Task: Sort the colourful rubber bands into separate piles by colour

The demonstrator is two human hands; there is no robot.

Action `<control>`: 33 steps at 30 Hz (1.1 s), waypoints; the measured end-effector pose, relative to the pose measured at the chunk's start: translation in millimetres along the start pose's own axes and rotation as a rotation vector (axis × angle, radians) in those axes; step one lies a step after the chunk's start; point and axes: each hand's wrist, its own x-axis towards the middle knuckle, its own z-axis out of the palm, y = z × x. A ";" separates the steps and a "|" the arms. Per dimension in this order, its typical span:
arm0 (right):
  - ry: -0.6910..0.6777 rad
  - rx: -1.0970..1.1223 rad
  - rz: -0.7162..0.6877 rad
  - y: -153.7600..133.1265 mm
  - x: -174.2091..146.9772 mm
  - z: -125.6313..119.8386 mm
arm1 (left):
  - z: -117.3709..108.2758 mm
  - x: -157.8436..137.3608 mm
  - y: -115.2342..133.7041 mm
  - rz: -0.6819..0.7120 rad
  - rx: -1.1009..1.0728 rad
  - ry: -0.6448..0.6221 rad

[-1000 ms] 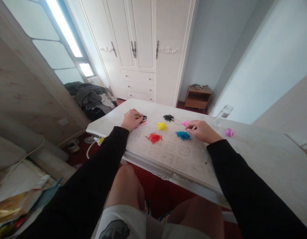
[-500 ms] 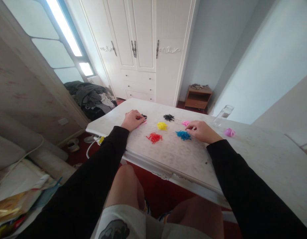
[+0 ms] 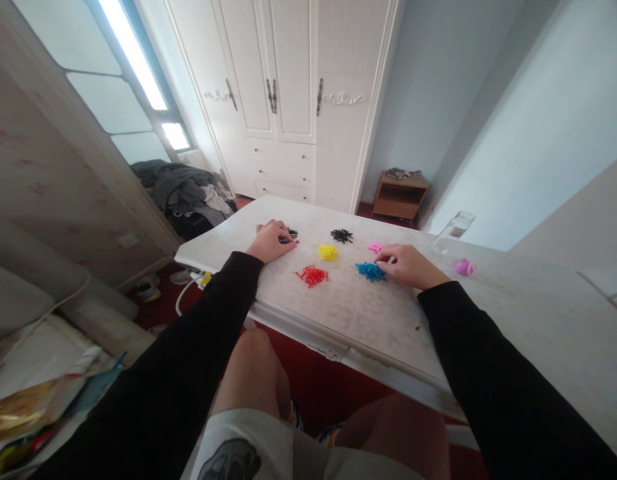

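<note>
My left hand [image 3: 271, 242] rests at the far left of the table, fingers curled down over a small heap of black pieces [image 3: 291, 234]. A pinkish-red bit shows at its fingertips; what it grips is too small to make out. My right hand [image 3: 411, 267] is closed in a pinch at the right edge of a pile of blue strip-like pieces [image 3: 370, 271]; anything between its fingers is hidden. Just behind it lies a small pink pile [image 3: 375, 247]. Between the hands are a yellow pile [image 3: 328, 253], a red pile [image 3: 312, 277] and a black pile [image 3: 342, 235].
On the white table [image 3: 338, 320], right of my right hand, a clear glass bottle [image 3: 453, 232] and a pink-purple rounded object [image 3: 465, 267] stand. Behind are a white wardrobe [image 3: 283, 67] and a brown bedside cabinet [image 3: 401, 197]. Dark clothes [image 3: 183, 193] are heaped at left.
My left hand's fingers have shifted over the left heap, and the coloured bits under them are now mostly covered. My right hand stays by the blue pile. The view has shifted slightly.
</note>
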 end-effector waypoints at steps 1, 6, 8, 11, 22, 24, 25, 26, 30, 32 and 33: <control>-0.006 0.000 -0.001 0.0 0.0 0.1 | 0.5 0.1 0.3 -0.005 -0.001 -0.003; -0.006 -0.003 -0.006 0.1 -0.1 0.6 | 0.5 -0.3 2.5 -0.001 -0.036 -0.028; 0.004 -0.003 -0.009 -0.3 -0.2 0.5 | -0.9 -1.1 3.1 0.019 -0.051 -0.035; 0.001 -0.002 -0.009 -1.1 -0.4 0.0 | -2.9 -2.4 3.5 0.046 -0.058 -0.027; -0.003 -0.002 -0.012 -1.8 -0.2 0.2 | -2.2 -4.3 3.2 0.091 -0.031 -0.039; -0.010 0.001 -0.013 -1.8 0.1 0.2 | -2.0 -3.8 2.8 0.113 -0.034 -0.049; -0.012 0.002 -0.015 -1.8 0.2 0.3 | -2.0 -3.6 3.0 0.122 -0.033 -0.057; -0.011 0.002 -0.016 -1.7 0.4 0.5 | -2.0 -3.4 3.5 0.130 -0.033 -0.066; 0.005 0.007 -0.018 -1.9 0.6 0.9 | -2.1 -3.2 7.4 0.135 -0.034 -0.074; 0.011 0.015 -0.017 -2.2 0.5 0.8 | -2.4 -3.5 8.8 0.129 -0.029 -0.075; 0.012 0.018 -0.017 -2.4 0.4 0.7 | -2.6 -3.8 9.1 0.127 -0.026 -0.070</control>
